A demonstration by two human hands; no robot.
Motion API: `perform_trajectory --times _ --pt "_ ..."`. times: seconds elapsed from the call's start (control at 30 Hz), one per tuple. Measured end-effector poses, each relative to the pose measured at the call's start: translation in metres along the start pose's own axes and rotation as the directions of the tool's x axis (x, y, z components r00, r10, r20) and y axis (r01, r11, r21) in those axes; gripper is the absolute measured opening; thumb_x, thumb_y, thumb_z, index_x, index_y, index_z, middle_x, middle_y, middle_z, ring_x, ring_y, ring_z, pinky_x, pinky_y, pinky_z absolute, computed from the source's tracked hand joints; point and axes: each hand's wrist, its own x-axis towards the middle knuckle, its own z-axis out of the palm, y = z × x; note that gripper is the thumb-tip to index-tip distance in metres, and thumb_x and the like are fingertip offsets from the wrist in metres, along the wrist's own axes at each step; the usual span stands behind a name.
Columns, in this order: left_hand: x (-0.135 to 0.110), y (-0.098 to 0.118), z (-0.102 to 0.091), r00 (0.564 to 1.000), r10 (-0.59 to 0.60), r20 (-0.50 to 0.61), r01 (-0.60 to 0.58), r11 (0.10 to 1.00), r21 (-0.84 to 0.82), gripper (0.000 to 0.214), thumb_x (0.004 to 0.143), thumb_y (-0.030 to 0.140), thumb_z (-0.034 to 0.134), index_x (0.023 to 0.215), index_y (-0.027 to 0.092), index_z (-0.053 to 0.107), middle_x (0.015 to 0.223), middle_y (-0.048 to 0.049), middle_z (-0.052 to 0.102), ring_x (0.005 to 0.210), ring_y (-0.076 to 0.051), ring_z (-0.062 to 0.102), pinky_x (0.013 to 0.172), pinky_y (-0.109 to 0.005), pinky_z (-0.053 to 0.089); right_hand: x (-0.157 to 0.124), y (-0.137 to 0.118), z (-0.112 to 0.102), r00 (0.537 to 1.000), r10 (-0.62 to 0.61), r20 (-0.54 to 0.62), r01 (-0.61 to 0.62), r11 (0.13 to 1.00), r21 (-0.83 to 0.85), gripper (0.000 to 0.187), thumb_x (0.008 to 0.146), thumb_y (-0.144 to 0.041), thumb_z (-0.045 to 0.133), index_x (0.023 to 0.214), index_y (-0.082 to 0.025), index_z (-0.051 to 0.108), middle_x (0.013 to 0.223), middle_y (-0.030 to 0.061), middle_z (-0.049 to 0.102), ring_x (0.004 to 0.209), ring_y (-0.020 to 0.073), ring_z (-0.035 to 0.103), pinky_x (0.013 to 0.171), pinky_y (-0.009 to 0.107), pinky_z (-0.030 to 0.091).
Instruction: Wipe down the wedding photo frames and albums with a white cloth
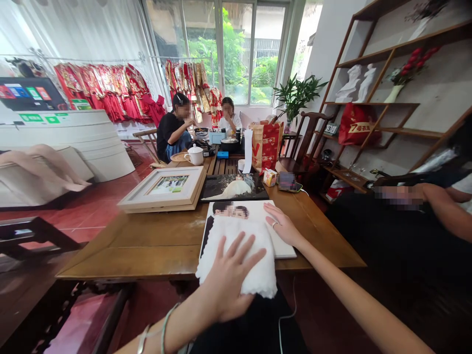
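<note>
My left hand (228, 278) lies flat with its fingers spread on a white cloth (239, 246). The cloth covers the near half of a large white photo print (254, 216) lying on the wooden table (162, 241). My right hand (282, 226), a ring on one finger, rests open on the print's right side, fingers stretched out. Just beyond the print lies a dark photo print (232, 187). A cream picture frame (165, 189) sits to the left of it.
A person in black (405, 236) sits close on my right. Two people (177, 128) sit at the table's far end among a teapot (194, 155), pot and red paper bag (267, 145). A phone (288, 182) lies near the right edge. Shelves stand on the right.
</note>
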Motion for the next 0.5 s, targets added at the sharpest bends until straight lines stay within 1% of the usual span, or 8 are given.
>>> perform_trajectory --times 0.07,0.13,0.33,0.43,0.5 --pt "0.011 -0.013 -0.006 1.000 -0.019 -0.012 0.019 1.000 0.013 0.080 0.072 0.030 0.054 0.144 0.034 0.019 0.154 -0.0019 0.009 0.140 -0.031 0.003 0.106 -0.064 0.007 0.000 -0.001 0.000 1.000 0.002 0.005 -0.002 1.000 -0.013 0.040 0.084 -0.032 0.049 0.122 -0.021 0.058 0.135 0.0099 0.050 0.130 0.0232 0.041 0.110 0.048 0.027" --pt "0.027 -0.029 -0.011 0.998 -0.044 -0.046 0.046 0.998 0.039 0.073 0.076 0.030 0.051 0.143 0.033 0.022 0.153 -0.0026 0.013 0.140 -0.031 0.006 0.106 -0.064 0.010 0.000 -0.002 -0.001 1.000 0.013 0.011 -0.013 1.000 -0.028 0.041 0.084 -0.032 0.048 0.122 -0.020 0.058 0.136 0.0110 0.049 0.130 0.0233 0.040 0.110 0.048 0.027" --pt "0.089 -0.082 -0.019 0.987 -0.078 -0.137 0.094 0.989 0.113 0.059 0.085 0.035 0.045 0.141 0.029 0.030 0.151 -0.0067 0.023 0.137 -0.032 0.018 0.103 -0.064 0.019 0.000 -0.004 -0.002 1.000 0.022 0.015 -0.021 1.000 -0.012 0.044 0.085 -0.041 0.049 0.123 -0.020 0.058 0.136 0.0116 0.049 0.131 0.0247 0.039 0.112 0.048 0.025" --pt "0.109 -0.094 -0.018 0.975 -0.108 -0.192 0.137 0.980 0.144 0.057 0.086 0.040 0.044 0.140 0.028 0.032 0.149 -0.0078 0.027 0.136 -0.032 0.021 0.103 -0.063 0.020 0.000 -0.004 -0.002 0.999 0.029 0.013 -0.029 1.000 0.003 0.046 0.084 -0.044 0.050 0.123 -0.020 0.058 0.136 0.0118 0.049 0.131 0.0253 0.039 0.112 0.048 0.024" --pt "0.113 -0.095 -0.017 0.970 -0.124 -0.211 0.158 0.975 0.155 0.058 0.085 0.041 0.045 0.140 0.028 0.032 0.149 -0.0083 0.027 0.136 -0.033 0.021 0.103 -0.063 0.020 0.000 -0.004 -0.002 0.999 0.034 0.013 -0.035 0.999 0.005 0.046 0.084 -0.044 0.050 0.123 -0.020 0.058 0.136 0.0116 0.049 0.131 0.0253 0.038 0.112 0.048 0.024"
